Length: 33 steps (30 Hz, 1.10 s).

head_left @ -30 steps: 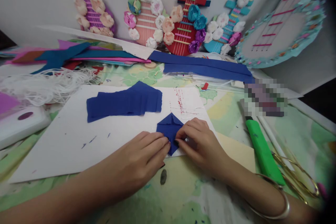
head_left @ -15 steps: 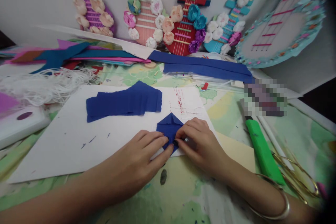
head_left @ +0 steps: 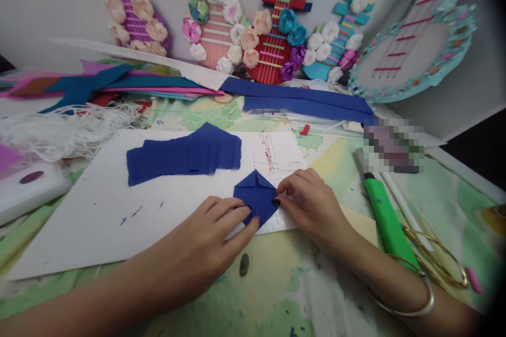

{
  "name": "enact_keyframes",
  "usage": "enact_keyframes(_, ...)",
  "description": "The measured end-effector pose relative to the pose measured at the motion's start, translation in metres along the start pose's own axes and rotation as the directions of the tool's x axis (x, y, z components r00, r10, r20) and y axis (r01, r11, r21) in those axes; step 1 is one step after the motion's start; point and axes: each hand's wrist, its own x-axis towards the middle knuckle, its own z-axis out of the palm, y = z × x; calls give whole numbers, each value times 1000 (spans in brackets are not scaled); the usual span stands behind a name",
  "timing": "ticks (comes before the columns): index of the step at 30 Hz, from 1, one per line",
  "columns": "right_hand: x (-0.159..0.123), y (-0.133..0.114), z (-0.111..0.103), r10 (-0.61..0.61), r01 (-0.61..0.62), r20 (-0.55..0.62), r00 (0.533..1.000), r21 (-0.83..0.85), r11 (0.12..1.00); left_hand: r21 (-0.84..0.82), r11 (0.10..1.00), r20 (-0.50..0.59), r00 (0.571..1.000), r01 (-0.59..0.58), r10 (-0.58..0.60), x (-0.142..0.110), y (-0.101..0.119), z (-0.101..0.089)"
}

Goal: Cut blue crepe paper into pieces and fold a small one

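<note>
A small blue crepe paper square lies corner-up on a white board, with its top corner folded down. My left hand grips its lower left part, thumb and forefinger close together on the paper. At the right corner, my right hand pinches the edge between thumb and forefinger. The paper under my left fingertips is partly hidden. Behind the square rests an overlapping stack of blue crepe paper pieces, touched by neither hand.
A green-handled cutter and gold scissors lie at the right. White string is heaped at the left. Long blue paper strips run along the back. Several flower-decorated lute models, one a red lute, lean on the wall.
My right hand has moved from the lower middle of the blue square outward to its right corner, uncovering more of the paper. My left hand stays on the lower left. The view has shifted slightly.
</note>
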Motion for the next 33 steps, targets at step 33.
enact_keyframes(33, -25, -20, 1, -426, 433, 90, 900, -69, 899, -71, 997, -153, 988, 27, -37, 0, -5, 4)
